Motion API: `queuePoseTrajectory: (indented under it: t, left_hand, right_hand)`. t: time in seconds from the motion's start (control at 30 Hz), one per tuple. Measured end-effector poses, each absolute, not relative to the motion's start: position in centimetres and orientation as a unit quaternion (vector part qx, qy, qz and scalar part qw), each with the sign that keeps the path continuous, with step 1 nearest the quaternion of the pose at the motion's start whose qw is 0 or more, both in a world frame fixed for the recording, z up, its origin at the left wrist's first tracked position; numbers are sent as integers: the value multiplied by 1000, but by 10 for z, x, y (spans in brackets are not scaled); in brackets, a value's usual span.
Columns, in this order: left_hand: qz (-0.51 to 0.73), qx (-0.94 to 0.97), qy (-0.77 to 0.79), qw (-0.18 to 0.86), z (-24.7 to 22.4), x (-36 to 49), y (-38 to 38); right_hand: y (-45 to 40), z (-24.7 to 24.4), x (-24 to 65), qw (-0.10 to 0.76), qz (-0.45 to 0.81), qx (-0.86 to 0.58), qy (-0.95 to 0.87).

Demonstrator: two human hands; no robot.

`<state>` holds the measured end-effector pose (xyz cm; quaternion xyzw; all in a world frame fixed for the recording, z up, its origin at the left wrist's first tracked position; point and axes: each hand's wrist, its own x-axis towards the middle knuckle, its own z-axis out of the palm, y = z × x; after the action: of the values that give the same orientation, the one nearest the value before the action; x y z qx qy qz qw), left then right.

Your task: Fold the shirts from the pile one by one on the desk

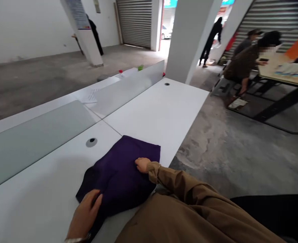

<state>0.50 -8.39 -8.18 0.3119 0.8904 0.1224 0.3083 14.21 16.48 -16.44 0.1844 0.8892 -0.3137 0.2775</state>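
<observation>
A dark purple folded cloth lies on the white desk close to me. My left hand is at the cloth's lower left edge, and its fingers seem to grip the fabric. My right hand rests on top of the cloth near its middle, fingers together and pointing left. A tan sleeve covers my right arm, and a metal band circles my left wrist. The cloth's lower end is hidden behind my arm.
A frosted glass divider runs along the desk, with a cable grommet near it. A paper sheet and a red-capped bottle lie beyond. Right of the desk is a concrete floor, where two seated people are at a table.
</observation>
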Motion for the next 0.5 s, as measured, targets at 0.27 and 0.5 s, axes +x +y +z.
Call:
queuePoseTrajectory:
  t: [0.27, 0.5]
  left_hand:
    - [86, 259, 906, 322, -132, -1, -57]
    - [218, 382, 825, 355, -73, 43, -31]
  right_hand:
    - [154, -157, 161, 264, -339, 130, 894]
    - [164, -160, 161, 230, -432, 174, 854]
